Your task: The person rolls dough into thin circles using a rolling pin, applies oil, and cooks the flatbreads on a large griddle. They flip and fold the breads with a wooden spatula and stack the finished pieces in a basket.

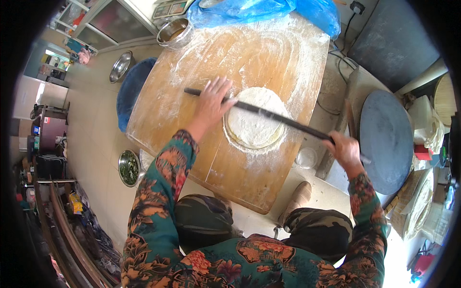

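A long, thin, dark rolling pin [299, 125] slants over a round, flour-dusted sheet of dough [254, 124] on the wooden board [212, 158]. The dough looks stacked, with a lower edge showing at the near side. My left hand [215, 99] lies on the pin left of the dough, fingers stretched and spread rather than wrapped round it. Past the board's right edge, my right hand [345, 149] is closed round the pin, whose tip sticks out beyond the fist. Both hands are slightly blurred.
A bowl of brown liquid [175, 34] and a blue plastic bag [245, 10] occupy the board's far side. Chopped greens fill a metal bowl [129, 168] at left, below a blue basin [135, 93]. On the right are a round dark griddle [386, 142] and cables [342, 66].
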### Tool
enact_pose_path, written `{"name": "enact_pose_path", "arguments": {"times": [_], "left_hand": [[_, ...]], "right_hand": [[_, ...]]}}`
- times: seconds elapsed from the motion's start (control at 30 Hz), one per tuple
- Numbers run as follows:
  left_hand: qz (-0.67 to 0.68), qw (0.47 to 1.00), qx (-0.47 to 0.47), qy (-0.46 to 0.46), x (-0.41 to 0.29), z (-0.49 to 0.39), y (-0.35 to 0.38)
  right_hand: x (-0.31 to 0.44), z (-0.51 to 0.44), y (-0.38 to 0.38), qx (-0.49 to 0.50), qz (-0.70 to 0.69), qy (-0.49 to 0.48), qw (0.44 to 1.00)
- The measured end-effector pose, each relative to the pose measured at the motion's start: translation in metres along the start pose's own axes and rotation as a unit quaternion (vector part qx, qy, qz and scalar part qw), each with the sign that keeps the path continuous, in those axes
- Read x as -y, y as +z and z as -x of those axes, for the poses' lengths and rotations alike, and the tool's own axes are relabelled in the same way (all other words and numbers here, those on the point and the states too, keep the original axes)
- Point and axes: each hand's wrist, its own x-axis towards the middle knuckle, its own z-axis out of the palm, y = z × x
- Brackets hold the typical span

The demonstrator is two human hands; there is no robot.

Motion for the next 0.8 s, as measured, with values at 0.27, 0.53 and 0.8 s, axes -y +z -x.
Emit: {"name": "enact_pose_path", "arguments": {"times": [0.27,0.53,0.8], "left_hand": [[0.029,0.994,0.102,-0.020,-0.028,0.053,-0.036],[-0.043,0.994,-0.040,-0.090,0.015,0.027,0.004],[0.048,0.987,0.127,-0.086,-0.031,0.074,-0.051]], "right_hand": [[-0.015,0.011,0.005,-0.092,0.009,0.065,0.994],[0.034,-0.089,0.065,-0.100,-0.031,0.009,0.994],[-0.032,0.007,0.010,-0.059,-0.077,0.080,0.992]]}}
